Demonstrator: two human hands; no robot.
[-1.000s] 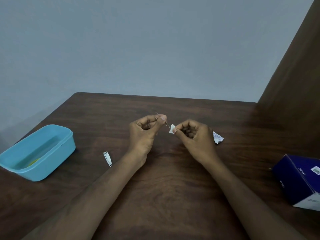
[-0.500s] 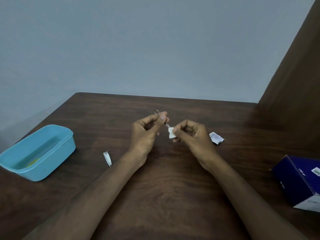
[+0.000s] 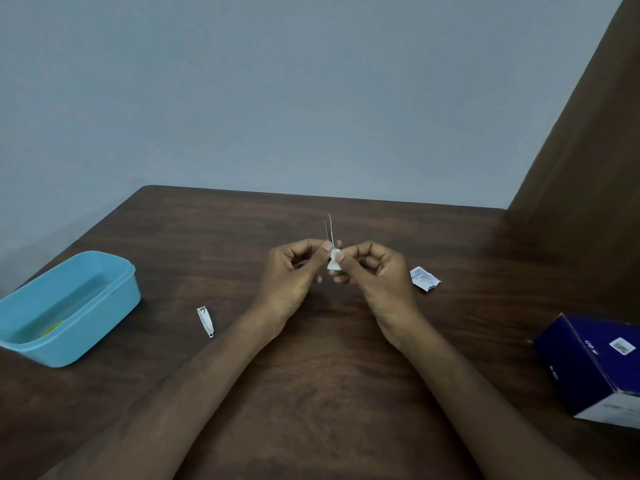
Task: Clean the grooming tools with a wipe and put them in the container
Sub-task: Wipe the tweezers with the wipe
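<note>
Count, head view: one thin metal tweezers (image 3: 329,232), one small folded white wipe (image 3: 334,264), one silver metal nail clipper (image 3: 205,321), one light-blue rectangular plastic container (image 3: 74,306), one torn white printed sachet (image 3: 424,279), one dark-blue cardboard box (image 3: 595,367).

We see the left hand (image 3: 292,271) pinching the tweezers near their lower end between thumb and forefinger; the two prongs stand nearly upright above the grip, a narrow gap between them. The right hand (image 3: 375,271) pinches the wipe, thumb in front, remaining fingers curled. The wipe sits at the meeting point of both pinches, touching the tweezers' lower part.

Clipper lies flat on the dark brown wooden table (image 3: 329,393), left of and below the grip, well apart from it. Container stands further left, its open top showing something yellow-green inside; we cannot tell what. Sachet lies just right of the right hand. Box sits far right, cut by the frame edge.

Bare tabletop stretches between grip and container, and beyond the grip to the far table edge at the grey wall (image 3: 277,98).
</note>
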